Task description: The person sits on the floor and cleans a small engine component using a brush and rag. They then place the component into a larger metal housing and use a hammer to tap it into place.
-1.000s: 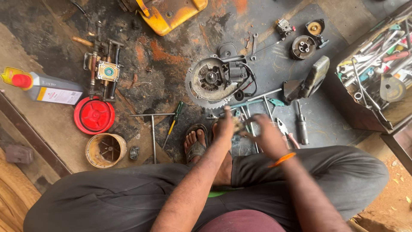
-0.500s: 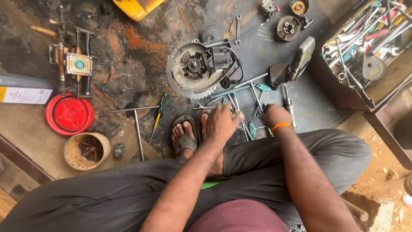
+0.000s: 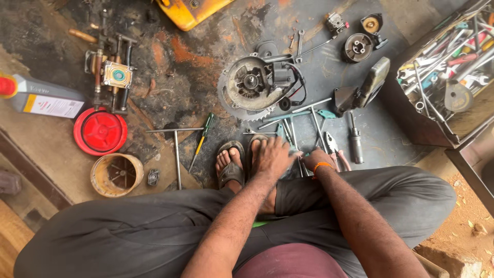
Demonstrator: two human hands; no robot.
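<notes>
I squat over an oily floor, both arms reaching down past my sandalled feet (image 3: 234, 164). My left hand (image 3: 272, 157) rests flat, fingers spread, over a bundle of long metal tools (image 3: 290, 131) lying in front of my toes. My right hand (image 3: 315, 158), an orange band on its wrist, is low beside it, next to a pair of pliers (image 3: 334, 149); its fingers are hidden, so I cannot tell whether it grips anything. Just beyond the tools lies a round engine flywheel assembly (image 3: 254, 85) with black cables.
An open toolbox (image 3: 442, 77) full of spanners stands at the right. A T-handle wrench (image 3: 176, 149), a green screwdriver (image 3: 202, 139), a red lid (image 3: 100, 131), a rusty tin (image 3: 116, 175), an oil bottle (image 3: 43, 98) and a small carburettor block (image 3: 113, 74) lie to the left. A yellow housing (image 3: 190, 10) sits at the top.
Both hands dropped from working together above the tools to lying on them near my feet. The view shifted, so the parts sit differently in frame.
</notes>
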